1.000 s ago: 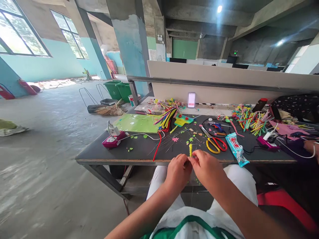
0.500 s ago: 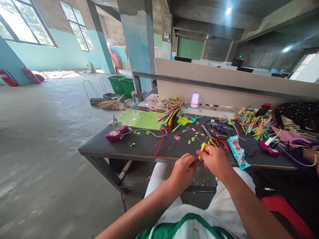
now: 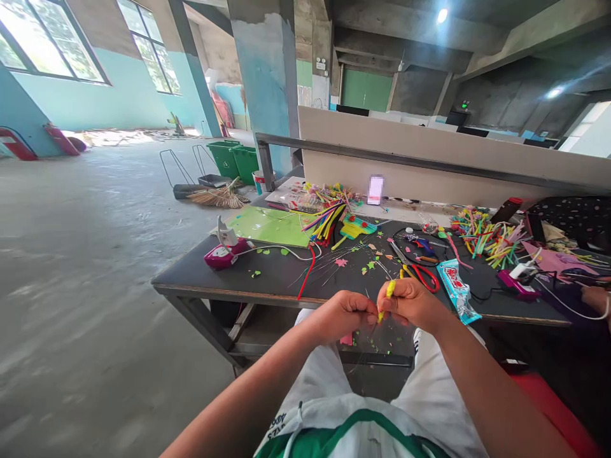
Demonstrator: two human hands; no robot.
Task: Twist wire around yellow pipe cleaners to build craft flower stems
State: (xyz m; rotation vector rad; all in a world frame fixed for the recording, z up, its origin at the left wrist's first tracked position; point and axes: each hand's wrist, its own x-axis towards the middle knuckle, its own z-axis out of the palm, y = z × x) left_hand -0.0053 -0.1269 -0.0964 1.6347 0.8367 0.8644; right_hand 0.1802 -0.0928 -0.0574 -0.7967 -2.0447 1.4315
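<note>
Over the table's front edge, my right hand pinches a twisted yellow pipe cleaner, which stands nearly upright between thumb and fingers. My left hand has its fingertips closed at the lower end of the same piece; exactly what they grip there is too small to tell. Thin wires show around the fingers. Beyond my right hand lie scissors with red handles and a blue-and-white snack wrapper. A red pipe cleaner lies to the left, its end at the table edge.
Pipe cleaner bundles lie on the dark table near a green sheet and a magenta power strip. A phone leans at the back. Another person's hand is at far right.
The yellow pipe cleaner now stands more upright, with more of it showing between my hands. My left hand has turned flatter and dropped slightly. A pink scrap shows below it.
</note>
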